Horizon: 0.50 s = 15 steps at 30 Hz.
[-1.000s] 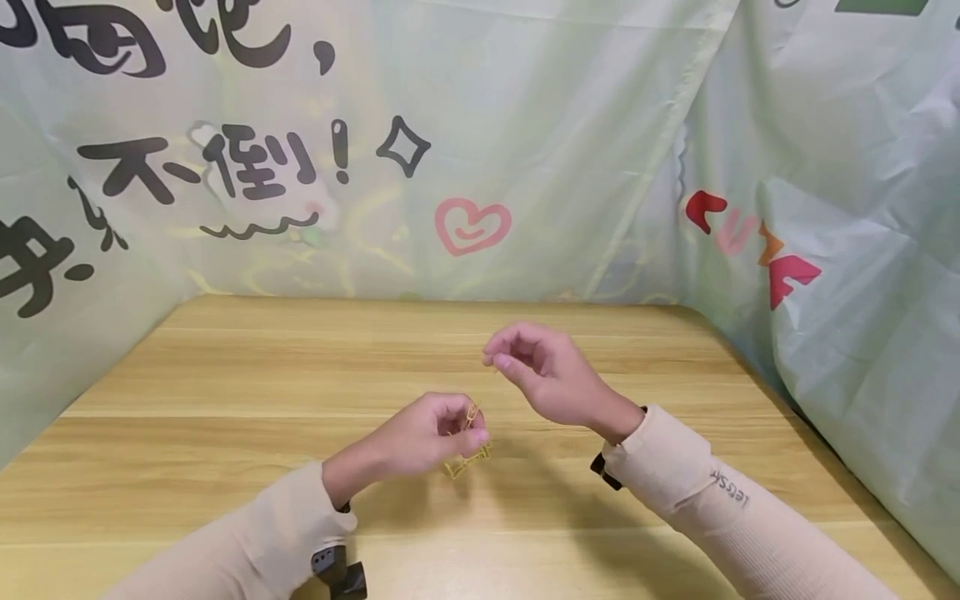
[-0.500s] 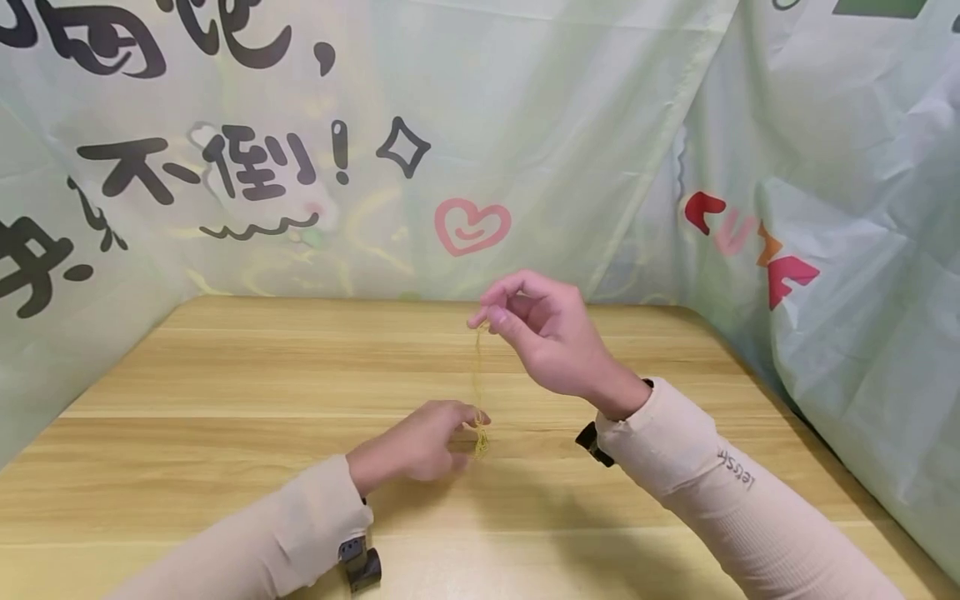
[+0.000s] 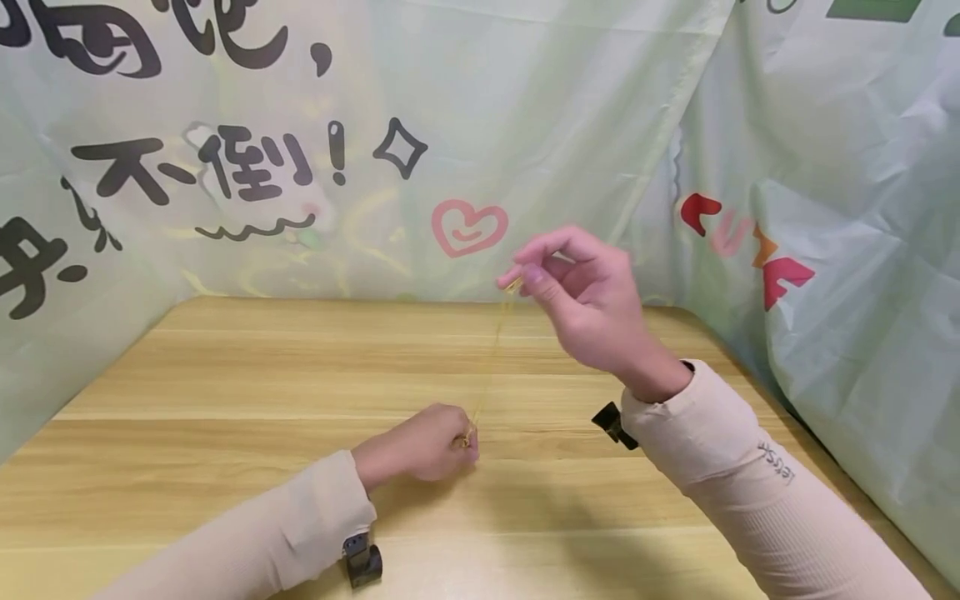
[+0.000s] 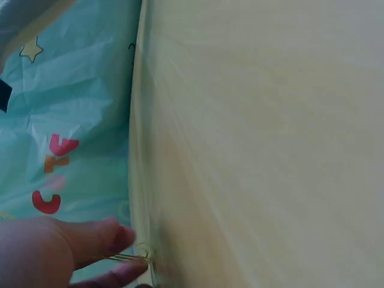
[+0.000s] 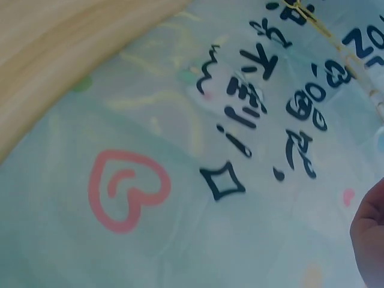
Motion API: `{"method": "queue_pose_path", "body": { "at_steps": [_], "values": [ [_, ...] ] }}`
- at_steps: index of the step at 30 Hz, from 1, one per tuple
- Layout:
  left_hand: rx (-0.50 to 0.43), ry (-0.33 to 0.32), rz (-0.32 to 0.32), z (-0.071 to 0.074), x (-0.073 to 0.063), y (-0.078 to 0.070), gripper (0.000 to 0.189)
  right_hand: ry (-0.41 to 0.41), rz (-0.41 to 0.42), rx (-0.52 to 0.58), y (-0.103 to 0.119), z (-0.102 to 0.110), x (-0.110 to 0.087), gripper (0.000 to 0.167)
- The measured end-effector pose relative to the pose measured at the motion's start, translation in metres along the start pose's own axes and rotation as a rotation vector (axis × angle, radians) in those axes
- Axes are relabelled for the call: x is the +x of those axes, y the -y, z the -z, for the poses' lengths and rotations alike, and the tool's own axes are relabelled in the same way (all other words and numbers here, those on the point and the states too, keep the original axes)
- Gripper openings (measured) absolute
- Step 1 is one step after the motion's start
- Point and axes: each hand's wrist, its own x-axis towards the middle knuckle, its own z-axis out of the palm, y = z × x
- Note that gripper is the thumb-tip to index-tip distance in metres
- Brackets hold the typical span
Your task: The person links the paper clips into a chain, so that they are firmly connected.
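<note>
A thin yellow chain of loops, much like linked rubber bands, runs taut and slanting between the two hands. Its upper end is pinched by my right hand, raised at centre right with thumb and forefinger together. Lower down, close over the table, my left hand grips the other end, and a small yellow tangle shows at its fingers. The left wrist view has several fine strands of the chain between thumb and fingers. Across the top right of the right wrist view stretches the chain, with part of the right hand below.
A wood-grain table lies under both hands. Pale green printed cloth with black characters and a pink heart hangs behind it and along its sides. Each wrist carries a small black camera; one camera shows below the left cuff.
My right hand has risen and moved right, drawing the chain out from the left hand. The left hand loosened with the bunch hanging by it, then closed round it again.
</note>
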Motion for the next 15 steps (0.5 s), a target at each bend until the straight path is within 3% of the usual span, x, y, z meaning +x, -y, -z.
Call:
{"method": "queue_pose_path", "body": {
  "at_steps": [7, 15],
  "values": [
    [-0.105, 0.015, 0.049, 0.009, -0.013, 0.005, 0.025, -0.093, -0.002, -0.049, 0.009, 0.022, 0.001, 0.008],
    [-0.201, 0.064, 0.058, 0.019, -0.023, 0.009, 0.03, -0.194, -0.016, 0.0, 0.01, 0.047, -0.006, 0.008]
  ]
}}
